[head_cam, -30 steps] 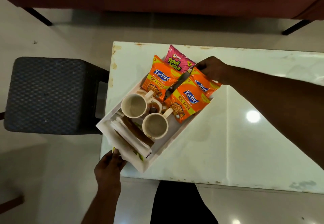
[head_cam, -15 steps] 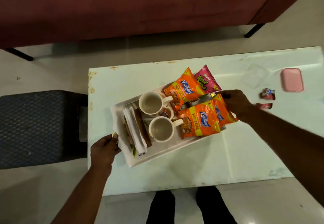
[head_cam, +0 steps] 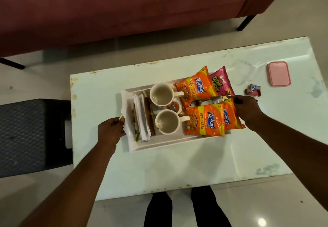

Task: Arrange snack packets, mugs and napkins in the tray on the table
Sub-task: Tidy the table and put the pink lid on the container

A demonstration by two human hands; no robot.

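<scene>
Since the earlier frames the white tray (head_cam: 159, 142) had swung from a diagonal lie, overhanging the table's left corner, to sit squarely on the white table (head_cam: 177, 170), nearer its middle, long side running left to right. At this moment the left hand (head_cam: 111, 131) was clasped around the tray's left rim, thumb on top of the edge, while the right hand (head_cam: 248, 110) was closed over the right end, its fingers lying on the edge of an orange packet, so the rim beneath could not be seen. Inside the tray, folded white napkins (head_cam: 142, 120) lay along the left end with a brown strip beside them. Two cream mugs (head_cam: 161, 94) stood near the middle, one behind the other, handles pointing right. Three orange Kurkure packets (head_cam: 205, 120) and one pink packet (head_cam: 220, 82) filled the right end, the far pair hanging over the tray's back rim. On the table to the right, well apart from the tray, lay a pink lid (head_cam: 279, 74) and a small crumpled wrapper (head_cam: 253, 90). A dark stool (head_cam: 32, 134) stood left of the table, and a maroon sofa (head_cam: 124, 5) ran behind it.
</scene>
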